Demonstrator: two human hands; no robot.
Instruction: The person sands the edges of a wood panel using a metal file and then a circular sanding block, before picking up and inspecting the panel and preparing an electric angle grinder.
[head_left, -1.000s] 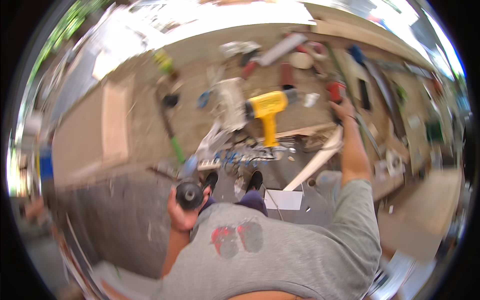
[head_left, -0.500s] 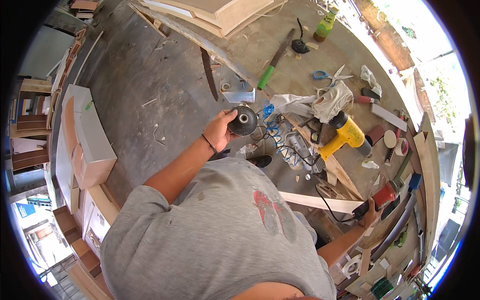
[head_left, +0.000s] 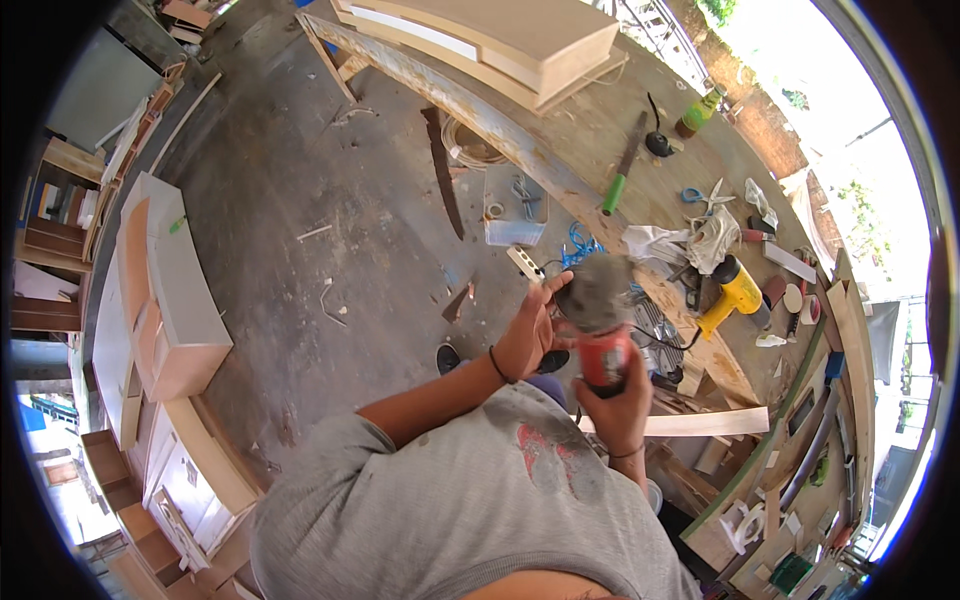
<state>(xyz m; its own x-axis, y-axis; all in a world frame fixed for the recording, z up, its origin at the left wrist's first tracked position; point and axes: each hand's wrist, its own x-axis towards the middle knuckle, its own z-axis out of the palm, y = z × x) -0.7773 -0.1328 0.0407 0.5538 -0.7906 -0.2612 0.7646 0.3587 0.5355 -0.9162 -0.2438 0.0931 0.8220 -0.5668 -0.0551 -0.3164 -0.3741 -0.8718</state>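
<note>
In front of my chest, my right hand (head_left: 622,402) is wrapped round the red body of an angle grinder (head_left: 604,362). At the tool's far end is a dark round backing pad (head_left: 597,292), smeared by motion. My left hand (head_left: 533,335) grips the pad's left edge, with its thumb and fingers raised against it. Whether the pad is fixed to the tool or just held against it, I cannot tell. On the bench to the right of the tool lies a yellow heat gun (head_left: 735,297).
The workbench at right carries blue scissors (head_left: 708,197), a green-handled tool (head_left: 622,170), white rags (head_left: 712,240) and a green bottle (head_left: 700,110). A power strip (head_left: 525,264) and a clear plastic tray (head_left: 515,232) are beyond my hands. A white cabinet (head_left: 180,290) stands at left.
My right hand has brought the grinder from the far right bench to my chest. My left hand has moved right with the pad, and pad and tool now meet.
</note>
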